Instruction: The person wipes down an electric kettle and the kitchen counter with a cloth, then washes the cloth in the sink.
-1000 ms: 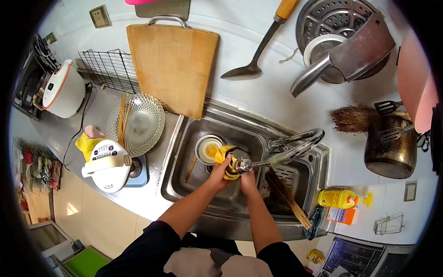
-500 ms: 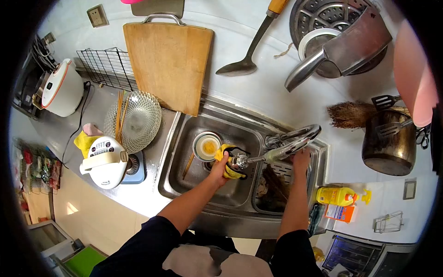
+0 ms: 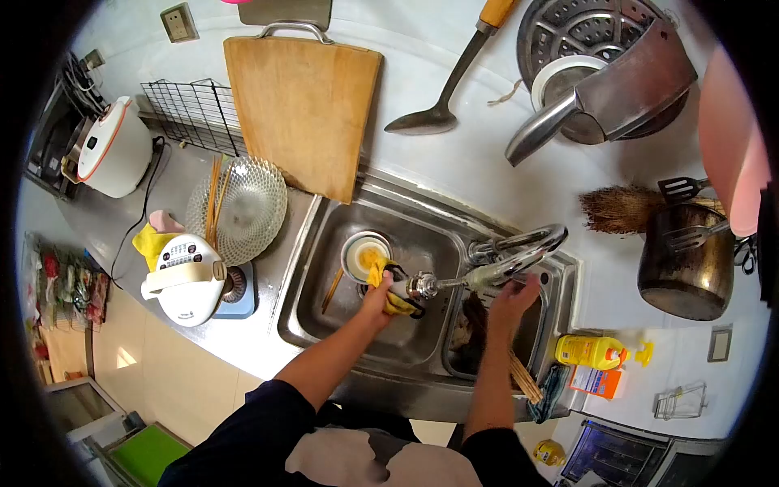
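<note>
My left hand [image 3: 377, 299] is closed on a yellow cloth [image 3: 398, 303] with black edging, over the left sink basin [image 3: 406, 345]. The metal spout end of the faucet [image 3: 519, 252] is just right of the cloth. Beneath and beside this hand, a white bowl [image 3: 355, 258] holding something yellow stands in the basin. A pair of chopsticks [image 3: 332, 290] leans near it. My right hand [image 3: 511, 302] is over the right basin, just below the faucet, fingers apart and apparently holding nothing. Under my right forearm lies a bamboo brush [image 3: 523, 377], partly hidden.
Left of the sink are a glass bowl [image 3: 260, 207] with chopsticks, a white appliance [image 3: 187, 296] and a rice cooker [image 3: 118, 158]. A cutting board [image 3: 300, 114] leans behind. To the right stand a yellow soap bottle [image 3: 588, 351] and a metal pot [image 3: 686, 268].
My right hand has moved left and nearer to me from the right basin's far side. The brush's handle end now shows beside my forearm. My left hand and the cloth have shifted slightly left.
</note>
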Demonstrator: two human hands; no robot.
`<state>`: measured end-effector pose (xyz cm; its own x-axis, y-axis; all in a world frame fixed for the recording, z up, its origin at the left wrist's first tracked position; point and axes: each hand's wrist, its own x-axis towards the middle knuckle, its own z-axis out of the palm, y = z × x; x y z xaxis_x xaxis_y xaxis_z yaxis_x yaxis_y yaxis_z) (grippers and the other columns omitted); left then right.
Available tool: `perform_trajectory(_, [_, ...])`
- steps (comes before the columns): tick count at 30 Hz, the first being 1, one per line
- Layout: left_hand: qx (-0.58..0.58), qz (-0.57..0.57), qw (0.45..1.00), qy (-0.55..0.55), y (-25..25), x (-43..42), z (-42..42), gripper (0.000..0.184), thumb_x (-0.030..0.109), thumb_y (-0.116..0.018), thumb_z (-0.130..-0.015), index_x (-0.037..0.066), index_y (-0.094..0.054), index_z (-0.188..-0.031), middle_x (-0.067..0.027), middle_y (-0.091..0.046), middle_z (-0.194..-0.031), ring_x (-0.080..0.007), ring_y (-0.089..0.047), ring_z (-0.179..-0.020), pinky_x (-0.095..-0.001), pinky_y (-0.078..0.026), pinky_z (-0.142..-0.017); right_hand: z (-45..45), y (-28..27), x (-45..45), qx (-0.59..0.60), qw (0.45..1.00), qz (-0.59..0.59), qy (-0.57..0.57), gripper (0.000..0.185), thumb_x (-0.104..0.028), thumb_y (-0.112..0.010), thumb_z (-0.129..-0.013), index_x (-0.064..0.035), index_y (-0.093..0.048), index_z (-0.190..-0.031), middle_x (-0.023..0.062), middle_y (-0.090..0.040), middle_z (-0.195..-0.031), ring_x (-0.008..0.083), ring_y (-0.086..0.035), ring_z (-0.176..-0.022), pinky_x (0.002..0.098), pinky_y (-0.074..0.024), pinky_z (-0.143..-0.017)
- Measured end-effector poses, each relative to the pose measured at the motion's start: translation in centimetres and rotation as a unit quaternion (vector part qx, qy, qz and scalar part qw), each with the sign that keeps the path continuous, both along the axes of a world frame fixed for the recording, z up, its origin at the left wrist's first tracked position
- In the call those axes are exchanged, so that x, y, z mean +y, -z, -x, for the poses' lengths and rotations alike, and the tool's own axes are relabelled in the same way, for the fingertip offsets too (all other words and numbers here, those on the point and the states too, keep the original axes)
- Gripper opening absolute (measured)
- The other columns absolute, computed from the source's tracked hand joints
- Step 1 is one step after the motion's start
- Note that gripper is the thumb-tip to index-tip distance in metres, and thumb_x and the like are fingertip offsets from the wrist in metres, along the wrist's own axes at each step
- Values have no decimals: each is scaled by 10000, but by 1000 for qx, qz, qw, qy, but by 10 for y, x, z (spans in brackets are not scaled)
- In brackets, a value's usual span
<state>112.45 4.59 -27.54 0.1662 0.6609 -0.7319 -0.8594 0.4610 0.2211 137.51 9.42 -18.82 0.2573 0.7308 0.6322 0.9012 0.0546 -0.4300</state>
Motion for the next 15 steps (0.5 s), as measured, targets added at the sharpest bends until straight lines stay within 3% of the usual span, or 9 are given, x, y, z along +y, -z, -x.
perform_trajectory(2, [1, -14, 1000, -16, -1, 0, -1, 467, 444, -564, -942, 251, -403, -1335, -65, -519, -1299, -314, -574, -1123, -601, -489, -890, 36, 34, -36, 107, 989, 75, -74, 309, -59, -548, -918, 2, -521, -1220, 140, -576, -1093, 296, -576, -991, 392, -454, -865])
perform_trajectory(3, [-3, 2, 1000, -15, -9, 1, -1, 500, 460, -561, -942, 217, -393, -1345, -73, -525, -1275, -309, -554, -1144, -583, -482, -902, 55, 74, -48, 182, 958, 200, -92, 341, -57, -554, -908, -16, -518, -1245, 114, -579, -1097, 272, -572, -997, 386, -449, -886])
perform_trajectory(4, [-7, 17, 1000, -15, -14, 5, 0, 536, 476, -558, -941, 184, -383, -1355, -82, -531, -1251, -304, -534, -1166, -564, -475, -915, 92, 36, -51, 244, 898, 332, -156, 362, -78, -575, -907, -33, -510, -1261, 94, -577, -1135, 256, -567, -1036, 365, -442, -912])
perform_trajectory(5, [-6, 12, 1000, -17, -8, 7, -2, 536, 476, -558, -941, 184, -383, -1355, -82, -531, -1251, -304, -534, -1166, -564, -475, -915, 101, 103, -53, 211, 900, 348, -156, 358, -95, -586, -892, -8, -482, -1223, 143, -521, -1163, 300, -544, -1038, 396, -430, -918])
perform_trajectory(6, [-4, 2, 1000, -28, 7, 6, -6, 546, 492, -539, -946, 153, -394, -1349, -86, -537, -1241, -295, -537, -1161, -520, -469, -933, 116, 106, -51, 213, 900, 346, -158, 358, -95, -586, -892, -8, -482, -1223, 143, -521, -1163, 300, -544, -1038, 396, -430, -918])
perform_trajectory(9, [55, 6, 998, -32, 0, 8, -5, 518, 465, -511, -970, 92, -435, -1320, -96, -554, -1201, -258, -554, -1116, -406, -459, -943, 151, 107, -44, 579, 696, 418, -76, 525, -51, -662, -834, -29, -462, -1318, 124, -512, -1301, 264, -501, -1190, 369, -393, -998])
perform_trajectory(11, [66, -20, 997, -19, -9, 13, -6, 450, 384, -521, -982, 97, -442, -1320, -91, -552, -1196, -235, -558, -1082, -407, -471, -905, 156, 115, -47, 571, 729, 369, -81, 509, -36, -671, -829, -37, -481, -1301, 114, -535, -1261, 245, -545, -1115, 364, -425, -962])
perform_trajectory(13, [117, -17, 993, -16, -32, 13, -9, 403, 297, -538, -981, 95, -444, -1317, -81, -563, -1166, -216, -571, -1034, -388, -481, -881, 162, 81, -50, 670, 676, 303, -41, 300, -28, -623, -883, -9, -555, -1175, 78, -605, -1132, 226, -588, -1051, 391, -502, -855])
perform_trajectory(15, [177, -19, 983, 46, -31, 13, -12, 395, 244, -559, -971, 101, -442, -1320, -72, -573, -1137, -214, -584, -1001, -371, -486, -872, 162, 60, -48, 691, 654, 307, 5, 286, -21, -609, -881, -4, -553, -1161, 77, -602, -1119, 217, -592, -1037, 387, -511, -843])
